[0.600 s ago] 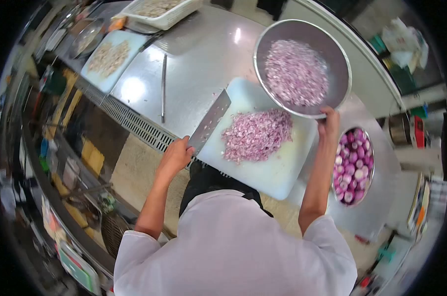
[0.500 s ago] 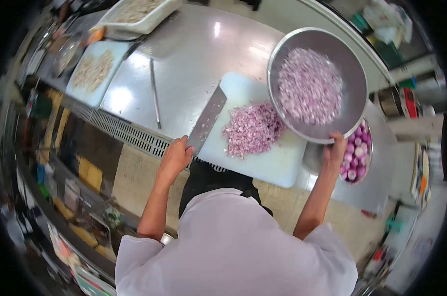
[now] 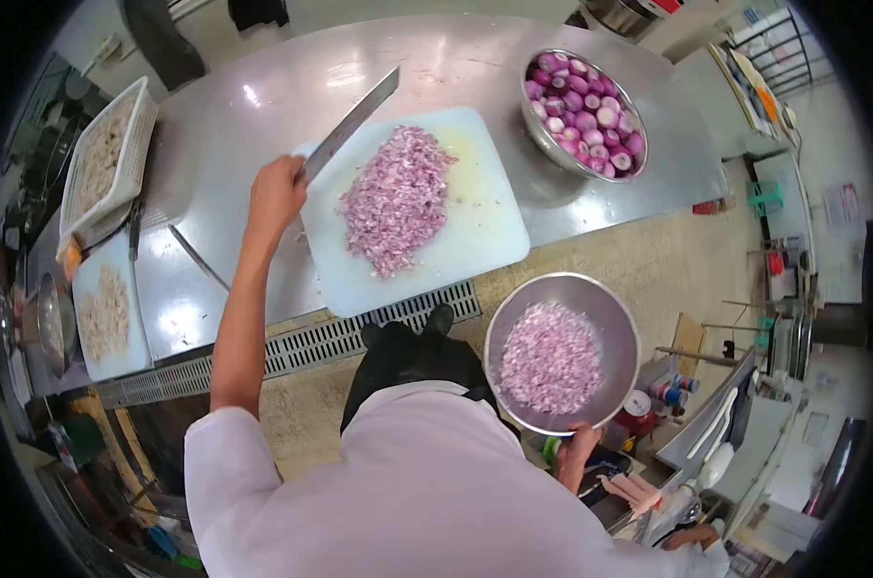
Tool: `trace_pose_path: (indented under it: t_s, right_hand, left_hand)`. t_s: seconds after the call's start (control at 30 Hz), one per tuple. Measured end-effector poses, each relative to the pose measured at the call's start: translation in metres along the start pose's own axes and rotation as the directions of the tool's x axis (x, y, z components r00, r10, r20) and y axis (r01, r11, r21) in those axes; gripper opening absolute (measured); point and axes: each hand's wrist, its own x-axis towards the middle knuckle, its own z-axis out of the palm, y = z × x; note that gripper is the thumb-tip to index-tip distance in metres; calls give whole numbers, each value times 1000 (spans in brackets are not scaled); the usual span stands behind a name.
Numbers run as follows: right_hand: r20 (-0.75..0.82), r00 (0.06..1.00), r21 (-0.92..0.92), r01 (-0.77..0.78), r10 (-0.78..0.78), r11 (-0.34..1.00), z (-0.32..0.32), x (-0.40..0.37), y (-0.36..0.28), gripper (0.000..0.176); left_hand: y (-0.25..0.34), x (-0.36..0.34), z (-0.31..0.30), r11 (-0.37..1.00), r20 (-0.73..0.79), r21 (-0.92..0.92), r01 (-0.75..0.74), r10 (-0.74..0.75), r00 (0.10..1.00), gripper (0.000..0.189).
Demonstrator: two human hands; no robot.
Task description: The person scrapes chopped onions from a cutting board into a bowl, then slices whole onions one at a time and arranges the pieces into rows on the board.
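Note:
My left hand (image 3: 278,196) is wrapped round the handle of a broad knife (image 3: 352,119), whose blade points up and right beside the white cutting board (image 3: 489,226). On that board lies a heap of chopped purple onion (image 3: 395,200). My right hand (image 3: 577,451) grips the rim of a large metal bowl (image 3: 617,340), held off the table's front side at the right of my body. Chopped onion (image 3: 550,358) covers the bowl's bottom. A second metal bowl (image 3: 548,144), full of whole peeled purple onions, stands on the table behind the board's right side.
The steel table (image 3: 215,125) carries a white basket (image 3: 147,120) of pale pieces, another board (image 3: 138,332) with pale pieces, and a thin metal rod (image 3: 198,256) at left. A floor grate (image 3: 302,352) runs along its front. Another person's hand (image 3: 692,537) shows at bottom right.
The bowl of chopped onion in my right hand has moved from above the board to beyond the table's front edge. My left hand has lifted the knife. The view has turned.

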Motion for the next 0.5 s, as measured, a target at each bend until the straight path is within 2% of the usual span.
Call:
trace_pose_path:
  t_s: [0.03, 0.07, 0.13, 0.2, 0.23, 0.27, 0.3, 0.33, 0.4, 0.43, 0.5]
  right_hand:
    - [-41, 999, 9, -4, 4, 1000, -4, -1, 15, 39]
    - [-48, 998, 39, 52, -50, 998, -4, -1, 32, 38]
    - [-12, 995, -109, -95, 94, 989, 5, 10, 61, 34]
    - [42, 989, -193, -129, 140, 973, 33, 16, 80, 32]
    - [145, 976, -113, -147, 162, 983, 37, 29, 103, 37]
    - [229, 964, -72, -121, 134, 990, 61, 23, 99, 45]
    - [317, 934, -80, -146, 164, 986, 76, 33, 112, 47]
    - [404, 895, -84, -170, 190, 982, 91, 41, 125, 48]
    - [508, 839, -118, -158, 197, 980, 127, 43, 123, 45]
    - [531, 822, -148, -148, 205, 978, 143, 40, 119, 48]
    - [564, 798, -173, -137, 213, 975, 171, 42, 115, 51]
  left_hand:
    - [-2, 20, 17, 998, 1, 51, -42, 42, 999, 13]
    - [1, 37, 33, 996, -27, 24, -84, 85, 996, 13]
    - [4, 70, 59, 989, -45, 7, -148, 148, 988, 13]
    - [9, 89, 87, 970, 65, -39, -240, 242, 968, 17]
    - [17, 91, 96, 969, 86, -45, -241, 244, 966, 17]
    - [23, 92, 100, 947, 143, -23, -321, 320, 936, 19]
    - [27, 92, 99, 916, 203, 1, -402, 394, 897, 20]
    - [29, 90, 97, 913, 219, 10, -408, 397, 892, 20]
    - [36, 91, 92, 874, 305, -51, -483, 474, 826, 21]
    - [40, 89, 89, 873, 313, -50, -486, 475, 822, 21]
    - [45, 88, 79, 828, 386, -187, -528, 556, 736, 21]
